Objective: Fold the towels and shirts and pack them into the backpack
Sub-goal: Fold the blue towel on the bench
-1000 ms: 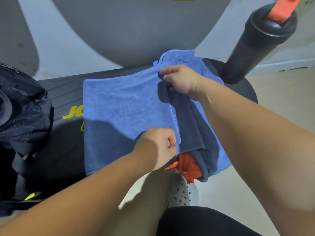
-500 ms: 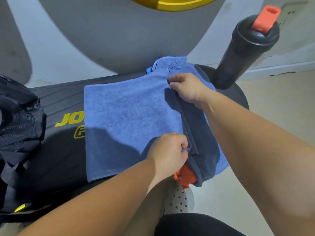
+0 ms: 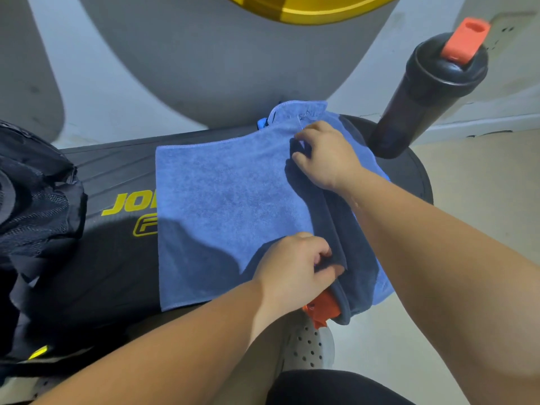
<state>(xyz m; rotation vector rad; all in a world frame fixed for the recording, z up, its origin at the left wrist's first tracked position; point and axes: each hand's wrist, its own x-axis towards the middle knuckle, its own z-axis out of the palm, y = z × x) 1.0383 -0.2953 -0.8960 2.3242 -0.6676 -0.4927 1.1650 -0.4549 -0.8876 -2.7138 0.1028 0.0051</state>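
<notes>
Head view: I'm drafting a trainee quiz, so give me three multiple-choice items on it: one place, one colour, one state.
1. Where is the black mesh backpack relative to the blue terry towel?
A. on top of it
B. to its left
C. to its right

2. What colour is the flip cap of the black shaker bottle?
A. green
B. white
C. orange

3. What are the left hand and right hand doing?
A. pinching the towel's folded edge
B. hanging idle
C. gripping the bottle

Answers: 1 B, the backpack sits at the frame's left edge, apart from the towel. 2 C, the cap on top of the bottle is orange. 3 A, each hand's fingers curl on the fold, one at either end.
</notes>
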